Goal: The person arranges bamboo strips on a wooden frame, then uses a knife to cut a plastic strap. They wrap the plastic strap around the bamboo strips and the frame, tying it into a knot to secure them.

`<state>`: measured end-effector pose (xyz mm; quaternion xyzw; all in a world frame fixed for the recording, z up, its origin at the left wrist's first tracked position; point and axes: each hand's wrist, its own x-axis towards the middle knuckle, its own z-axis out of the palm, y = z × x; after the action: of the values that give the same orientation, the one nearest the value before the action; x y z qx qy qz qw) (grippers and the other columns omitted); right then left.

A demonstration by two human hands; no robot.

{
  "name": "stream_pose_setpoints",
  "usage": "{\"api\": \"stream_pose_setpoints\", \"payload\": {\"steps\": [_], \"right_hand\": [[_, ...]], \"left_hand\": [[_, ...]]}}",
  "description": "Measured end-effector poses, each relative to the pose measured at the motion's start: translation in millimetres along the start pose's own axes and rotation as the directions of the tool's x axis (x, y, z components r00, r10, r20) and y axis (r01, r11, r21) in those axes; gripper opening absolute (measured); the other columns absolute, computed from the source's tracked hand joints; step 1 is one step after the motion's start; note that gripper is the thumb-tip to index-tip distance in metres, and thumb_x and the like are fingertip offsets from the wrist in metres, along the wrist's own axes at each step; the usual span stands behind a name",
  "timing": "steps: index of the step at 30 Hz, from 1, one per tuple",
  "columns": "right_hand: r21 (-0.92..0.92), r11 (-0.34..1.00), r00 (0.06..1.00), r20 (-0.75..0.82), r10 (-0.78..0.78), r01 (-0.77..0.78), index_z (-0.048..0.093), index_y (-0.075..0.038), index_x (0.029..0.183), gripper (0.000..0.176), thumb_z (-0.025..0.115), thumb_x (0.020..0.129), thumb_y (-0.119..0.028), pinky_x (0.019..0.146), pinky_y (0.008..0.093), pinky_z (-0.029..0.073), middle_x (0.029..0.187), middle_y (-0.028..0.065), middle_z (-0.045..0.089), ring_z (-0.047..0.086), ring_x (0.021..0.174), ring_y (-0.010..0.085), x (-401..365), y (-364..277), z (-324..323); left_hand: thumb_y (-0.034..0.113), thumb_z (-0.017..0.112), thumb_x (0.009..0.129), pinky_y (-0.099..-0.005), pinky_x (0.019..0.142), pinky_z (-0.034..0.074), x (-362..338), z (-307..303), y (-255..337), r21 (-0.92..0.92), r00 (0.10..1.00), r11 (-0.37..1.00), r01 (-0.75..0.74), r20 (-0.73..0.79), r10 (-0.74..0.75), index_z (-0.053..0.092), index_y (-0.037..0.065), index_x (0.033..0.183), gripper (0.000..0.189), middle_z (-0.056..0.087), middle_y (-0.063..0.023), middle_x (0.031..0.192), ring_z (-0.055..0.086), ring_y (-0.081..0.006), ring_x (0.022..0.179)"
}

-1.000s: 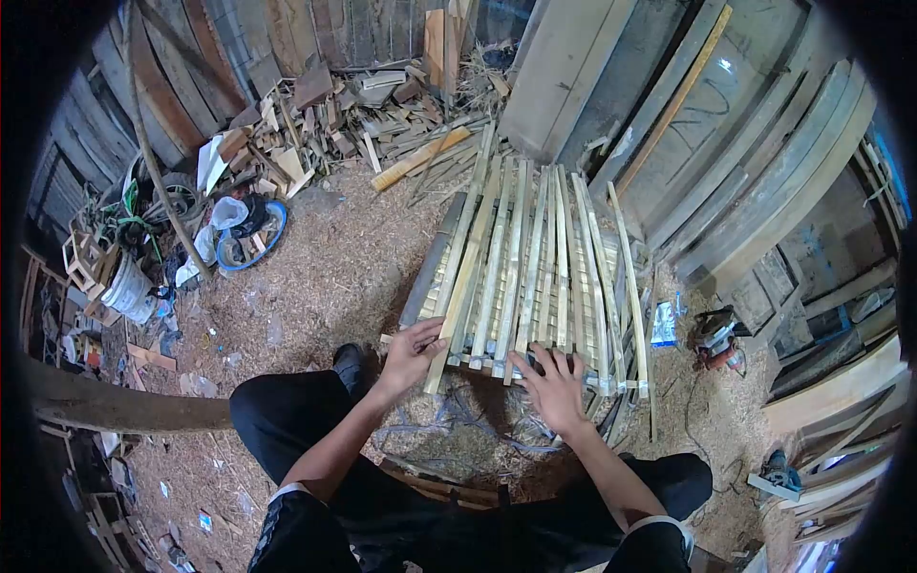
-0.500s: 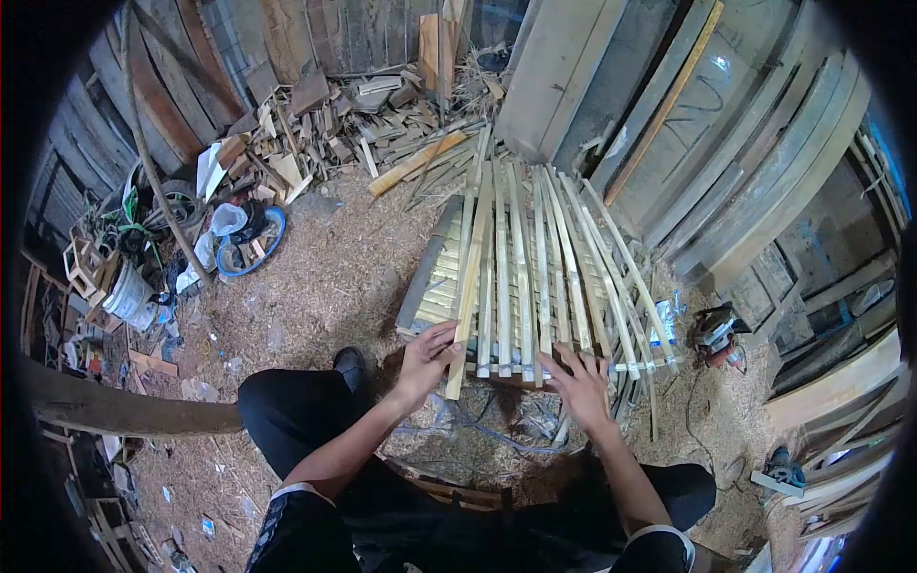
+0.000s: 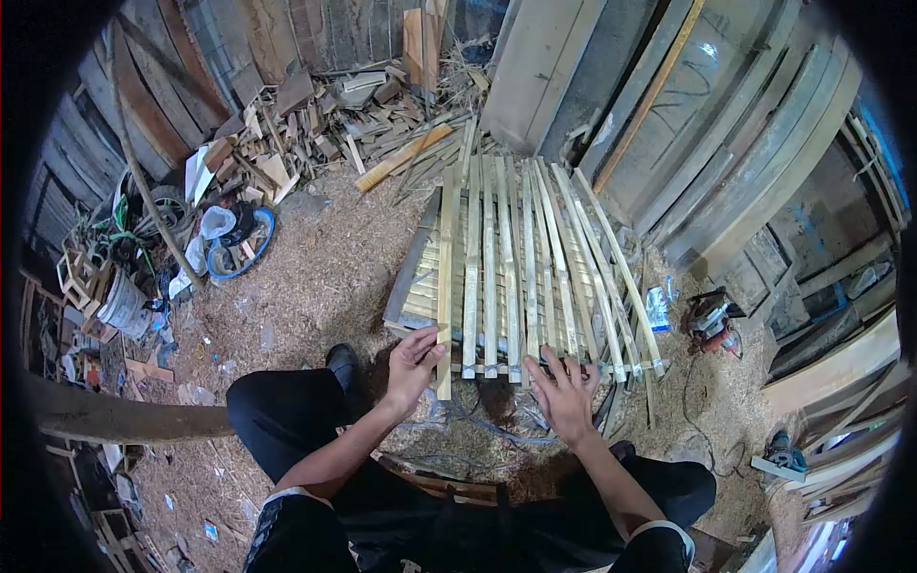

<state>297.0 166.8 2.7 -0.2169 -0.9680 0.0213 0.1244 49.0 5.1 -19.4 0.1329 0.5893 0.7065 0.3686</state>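
Several long, narrow wood strips lie side by side, fanned lengthwise over a slatted wooden stack. My left hand is closed around the near end of the leftmost strip, which stands a little apart from its neighbour and sticks out past the other ends. My right hand lies over the near ends of the middle strips, fingers spread and touching them. It covers part of those ends.
Offcuts are piled at the back wall. At left are a blue basin and a white bucket. A red power tool and a teal one sit at right on the sawdust floor. Tall boards lean behind.
My left hand has shifted slightly left with the leftmost strip, which now lies straighter and farther from the neighbouring strip. My right hand stays on the strip ends, its fingers a little more spread.
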Motion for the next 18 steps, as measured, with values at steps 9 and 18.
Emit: {"api": "stream_pose_setpoints", "payload": {"steps": [9,18], "right_hand": [[0.016,0.998,0.998,0.02,-0.059,0.059,0.051,-0.021,0.146,0.065,0.068,0.084,-0.026,0.11,0.0551,0.018,0.153,0.0071,0.042,0.041,0.134,0.0249,11.9,-17.8,-5.8],[0.124,0.944,0.951,-0.002,-0.309,0.306,0.055,-0.015,0.14,0.051,0.064,0.092,-0.028,0.107,0.0519,0.022,0.145,0.0088,0.046,0.042,0.132,0.0232,31.1,-71.9,4.7]], "left_hand": [[0.005,0.074,0.092,-0.029,0.094,0.054,-0.2,-15.2,7.4,0.232,0.996,0.969,-0.08,0.043,0.072,0.063,-0.005,0.127,0.039,0.07,-0.0112,0.117,0.067,-0.0142,0.103],[0.006,0.073,0.09,-0.0301,0.082,0.056,15.8,-47.1,12.6,0.476,0.982,0.859,-0.186,0.085,0.166,0.068,-0.004,0.118,0.03,0.075,-0.0107,0.1,0.071,-0.0132,0.093]]}}
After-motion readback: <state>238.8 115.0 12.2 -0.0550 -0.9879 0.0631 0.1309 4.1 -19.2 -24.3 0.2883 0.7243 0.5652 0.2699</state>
